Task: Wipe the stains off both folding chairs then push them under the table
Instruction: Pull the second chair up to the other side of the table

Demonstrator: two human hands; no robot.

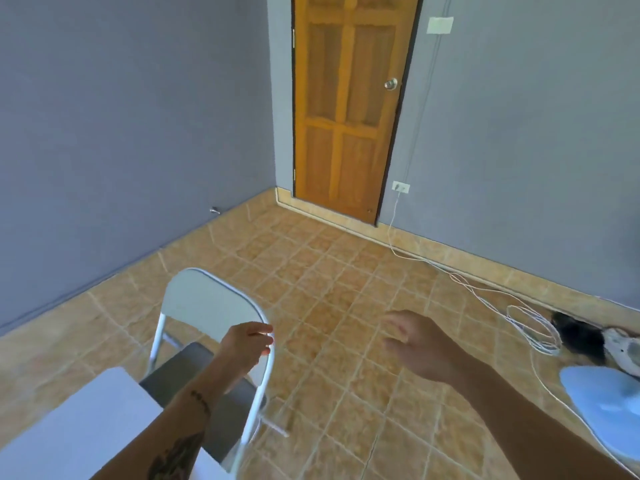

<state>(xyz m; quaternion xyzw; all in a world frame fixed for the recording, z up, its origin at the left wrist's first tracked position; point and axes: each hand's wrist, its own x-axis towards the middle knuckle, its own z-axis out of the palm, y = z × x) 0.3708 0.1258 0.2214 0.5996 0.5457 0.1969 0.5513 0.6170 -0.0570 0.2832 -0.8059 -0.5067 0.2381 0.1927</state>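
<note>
The left hand (247, 344) is closed around the white tube frame of a folding chair (207, 306), gripping it at the right side of the backrest, where the fingers curl over the rail. The right hand (414, 341) hangs in the air over the tiled floor (329, 289), fingers loosely spread and empty; it is blurred, so the exact finger pose is hard to read. The chair stands just beside the white worktop (76, 420), its dark grey seat partly tucked beneath the worktop's corner and partly covered by the left forearm, which carries dark tattoos too blurred to read as writing. The worktop is cut off at the lower left edge. To the right, a white cable (485, 292) runs from a wall socket (400, 187) along the floor into a loose coil. Beside the coil lies what seems to be a black-and-white animal (588, 336), and a pale blue object (606, 407) is cropped by the frame. A wooden door (349, 109) stands shut in the corner.
</note>
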